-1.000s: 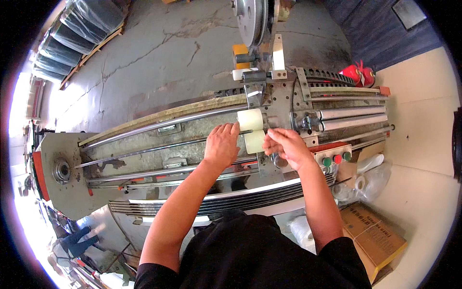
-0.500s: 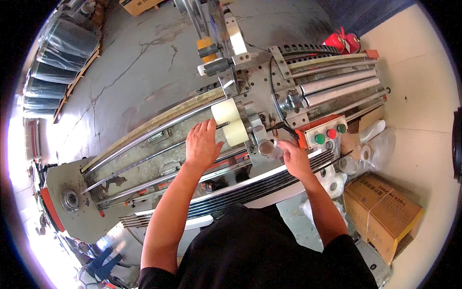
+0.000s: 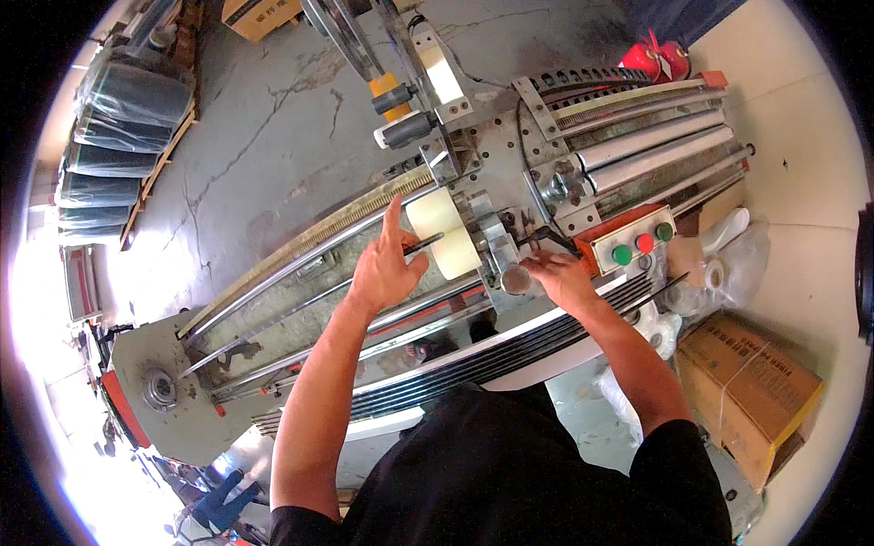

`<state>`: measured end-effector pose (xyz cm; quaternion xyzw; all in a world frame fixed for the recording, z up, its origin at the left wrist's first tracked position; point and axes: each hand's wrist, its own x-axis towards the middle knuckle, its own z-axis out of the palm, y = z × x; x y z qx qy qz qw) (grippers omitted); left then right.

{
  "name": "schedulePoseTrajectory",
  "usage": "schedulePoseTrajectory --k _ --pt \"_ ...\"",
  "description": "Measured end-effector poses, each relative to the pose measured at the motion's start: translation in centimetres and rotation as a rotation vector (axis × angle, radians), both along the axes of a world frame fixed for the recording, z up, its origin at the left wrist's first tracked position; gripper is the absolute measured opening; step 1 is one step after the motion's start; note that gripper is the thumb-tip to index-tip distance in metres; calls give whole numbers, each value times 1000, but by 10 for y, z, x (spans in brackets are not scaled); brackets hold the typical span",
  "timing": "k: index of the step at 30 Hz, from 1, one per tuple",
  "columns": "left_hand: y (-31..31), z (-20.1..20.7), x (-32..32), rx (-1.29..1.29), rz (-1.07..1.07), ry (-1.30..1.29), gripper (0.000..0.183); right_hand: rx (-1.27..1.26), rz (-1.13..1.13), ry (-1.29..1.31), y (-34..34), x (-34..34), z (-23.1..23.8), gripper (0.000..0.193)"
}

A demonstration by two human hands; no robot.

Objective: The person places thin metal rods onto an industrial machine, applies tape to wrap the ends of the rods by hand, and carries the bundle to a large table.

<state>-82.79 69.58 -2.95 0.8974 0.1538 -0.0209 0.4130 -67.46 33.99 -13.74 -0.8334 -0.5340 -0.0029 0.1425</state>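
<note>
A thin dark rod [image 3: 269, 329] runs along a long metal machine, its right end lying between two pale cream rollers [image 3: 435, 211]. My left hand [image 3: 387, 270] is closed around the rod just left of the rollers, index finger pointing up and thumb beneath the rod. My right hand [image 3: 562, 280] lies beside a round metal knob [image 3: 515, 279], below a black lever [image 3: 549, 237]. Its fingers reach leftward, fairly stretched, with no held object showing. A control box with green and red buttons [image 3: 645, 243] is just right of that hand.
Several dark rods [image 3: 492, 355] lie along the machine's near edge, close to my body. A cardboard box [image 3: 751, 391] and plastic-wrapped rolls [image 3: 660, 328] stand at the right. Red fire extinguishers [image 3: 655, 59] are beyond the far right end; wrapped black rolls [image 3: 137, 86] stand far left.
My left hand has gone from flat over the rod to curled around it with the index finger raised. My right hand has shifted upward from the knob's edge towards the black lever.
</note>
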Motion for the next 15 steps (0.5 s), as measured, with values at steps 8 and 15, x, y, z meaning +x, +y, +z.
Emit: schedulePoseTrajectory --k 8,15 --pt "3 2 28 -203 2 176 99 192 -180 -2 4 -19 14 29" --pt "1 -4 33 -354 70 123 93 501 -424 1106 1 -51 19 26"
